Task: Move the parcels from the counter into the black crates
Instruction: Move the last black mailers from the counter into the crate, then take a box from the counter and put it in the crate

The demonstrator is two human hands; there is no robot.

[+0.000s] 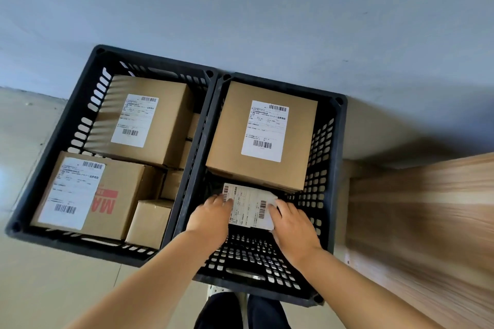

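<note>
Two black crates stand side by side on the floor against the wall. Inside the right crate [324,168] I hold a small parcel with a white shipping label [250,207] low down, my left hand [211,218] gripping its left edge and my right hand [292,224] its right edge. Behind it in the same crate sits a large brown box with a label [263,133]. The left crate [88,104] holds two large labelled boxes [144,120] [88,193] and several smaller plain ones [151,222].
The wooden counter [427,222] rises at the right, close beside the right crate. A blue-grey wall [240,8] stands behind both crates. Pale floor [53,275] lies to the left and front. My legs [240,312] are just before the right crate.
</note>
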